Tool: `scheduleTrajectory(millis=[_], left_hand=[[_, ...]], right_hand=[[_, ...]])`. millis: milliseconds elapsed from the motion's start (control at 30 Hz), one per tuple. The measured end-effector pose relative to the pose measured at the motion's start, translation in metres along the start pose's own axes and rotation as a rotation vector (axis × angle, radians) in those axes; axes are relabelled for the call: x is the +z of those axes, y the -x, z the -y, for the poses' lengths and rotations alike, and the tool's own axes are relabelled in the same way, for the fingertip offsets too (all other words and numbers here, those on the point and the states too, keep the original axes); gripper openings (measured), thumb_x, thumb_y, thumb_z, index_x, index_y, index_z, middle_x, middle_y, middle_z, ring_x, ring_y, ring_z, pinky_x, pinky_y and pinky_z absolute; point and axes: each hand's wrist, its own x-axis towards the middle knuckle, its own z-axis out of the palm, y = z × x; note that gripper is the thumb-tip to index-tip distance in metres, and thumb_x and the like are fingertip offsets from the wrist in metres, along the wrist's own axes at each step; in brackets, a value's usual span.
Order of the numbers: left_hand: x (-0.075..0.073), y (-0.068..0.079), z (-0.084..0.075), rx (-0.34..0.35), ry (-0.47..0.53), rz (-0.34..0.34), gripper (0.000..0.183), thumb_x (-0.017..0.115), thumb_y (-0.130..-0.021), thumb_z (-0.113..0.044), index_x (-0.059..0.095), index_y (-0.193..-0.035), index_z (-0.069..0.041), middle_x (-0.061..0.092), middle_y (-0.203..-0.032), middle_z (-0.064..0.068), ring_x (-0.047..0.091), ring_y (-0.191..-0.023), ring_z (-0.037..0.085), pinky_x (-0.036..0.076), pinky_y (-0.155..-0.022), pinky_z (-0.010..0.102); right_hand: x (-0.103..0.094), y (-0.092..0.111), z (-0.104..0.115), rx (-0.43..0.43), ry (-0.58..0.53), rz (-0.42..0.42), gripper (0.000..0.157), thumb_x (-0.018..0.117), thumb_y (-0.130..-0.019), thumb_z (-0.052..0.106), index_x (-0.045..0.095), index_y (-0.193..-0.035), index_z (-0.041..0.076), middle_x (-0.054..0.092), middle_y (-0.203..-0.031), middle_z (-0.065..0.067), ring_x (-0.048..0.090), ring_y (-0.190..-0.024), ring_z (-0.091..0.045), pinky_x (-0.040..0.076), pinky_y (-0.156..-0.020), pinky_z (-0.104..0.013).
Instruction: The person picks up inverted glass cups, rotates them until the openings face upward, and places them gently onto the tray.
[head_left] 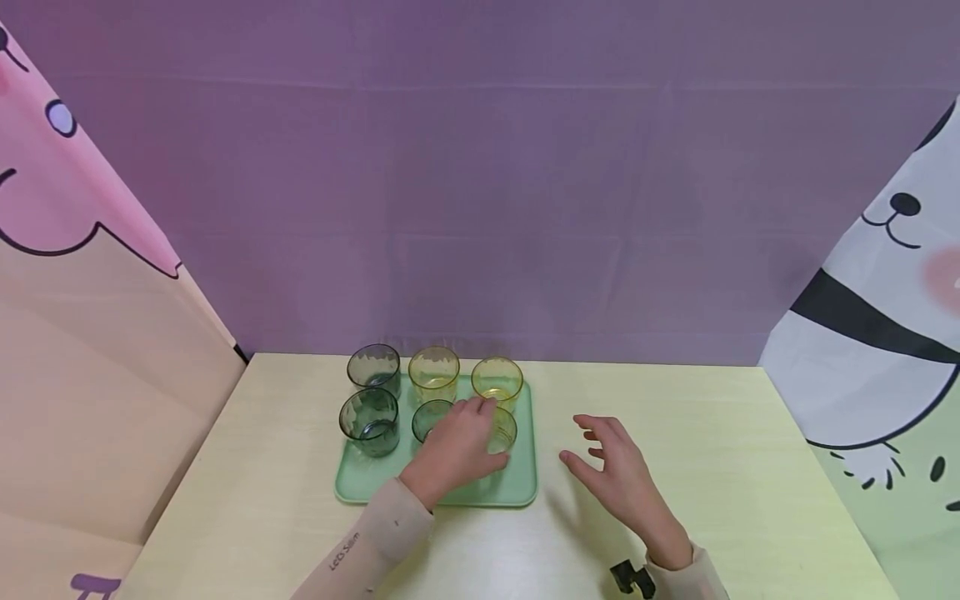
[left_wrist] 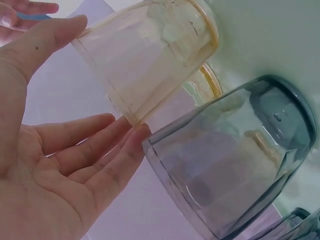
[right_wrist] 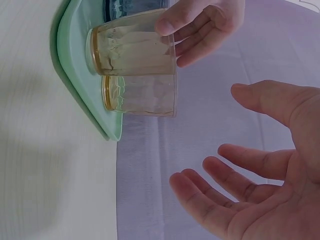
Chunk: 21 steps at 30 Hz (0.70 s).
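Note:
Over the front of the green tray (head_left: 523, 483), my left hand (head_left: 461, 446) spans the rim of a yellow glass (head_left: 505, 429), which stands upright at the tray's front right. In the left wrist view, the thumb meets one side of that rim and the fingertips the other. Beside it is a dark green glass (left_wrist: 225, 150), partly covered by the hand in the head view. Behind stands a second yellow glass (head_left: 497, 383). To the right of the tray, my right hand (head_left: 618, 479) hovers with parted fingers, holding nothing.
Another yellow glass (head_left: 433, 373) is at the tray's back middle. A grey glass (head_left: 373, 367) and a green glass (head_left: 370, 425) line its left side. Tray and glasses sit on a pale table (head_left: 675, 433) against a purple cloth (head_left: 510, 208).

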Motion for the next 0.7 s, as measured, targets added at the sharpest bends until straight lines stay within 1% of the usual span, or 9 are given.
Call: scheduleTrajectory(millis=[67,233,467,533,700], left_hand=[[0.0008,0.0,-0.0004,-0.006,0.001,0.002,0.077,0.077,-0.084,-0.041,0.049,-0.14,0.004,0.056,-0.134,0.021,0.055,-0.119,0.038,0.056,-0.088,0.047],[0.0022,0.0,-0.0008,-0.008,0.005,-0.007,0.079,0.077,-0.086,-0.041,0.046,-0.142,0.005,0.056,-0.133,0.023,0.056,-0.118,0.04,0.056,-0.088,0.048],[0.0045,0.0009,-0.0009,0.009,-0.002,-0.051,0.079,0.08,-0.085,-0.041,0.048,-0.139,0.006,0.055,-0.128,0.023,0.06,-0.112,0.038,0.057,-0.086,0.045],[0.0056,0.0019,-0.0012,0.006,-0.005,-0.063,0.079,0.08,-0.085,-0.042,0.049,-0.139,0.006,0.055,-0.129,0.023,0.059,-0.112,0.038,0.057,-0.086,0.045],[0.0052,0.0079,-0.0035,-0.018,0.004,-0.088,0.077,0.079,-0.085,-0.044,0.05,-0.138,0.004,0.054,-0.13,0.02,0.058,-0.114,0.036,0.058,-0.079,0.047]], right_hand=[[0.0004,-0.0002,-0.0002,0.002,-0.002,0.002,0.046,0.08,-0.083,0.007,0.061,-0.125,-0.002,0.059,-0.119,-0.016,0.063,-0.102,-0.033,0.059,-0.083,-0.047],[0.0008,-0.0001,-0.0002,0.017,-0.007,0.007,0.047,0.08,-0.083,0.007,0.061,-0.125,-0.002,0.058,-0.12,-0.016,0.063,-0.103,-0.034,0.058,-0.084,-0.047],[0.0016,-0.0005,-0.0011,0.018,0.0,0.016,0.048,0.08,-0.084,0.008,0.061,-0.126,-0.002,0.058,-0.12,-0.017,0.063,-0.104,-0.033,0.058,-0.084,-0.047],[0.0014,-0.0007,-0.0012,0.018,-0.002,0.013,0.047,0.081,-0.084,0.007,0.061,-0.126,-0.002,0.058,-0.12,-0.018,0.063,-0.104,-0.033,0.058,-0.084,-0.048],[0.0012,-0.0005,-0.0003,0.011,-0.003,0.008,0.047,0.081,-0.083,0.007,0.061,-0.126,-0.001,0.059,-0.12,-0.016,0.063,-0.103,-0.032,0.058,-0.084,-0.047]])
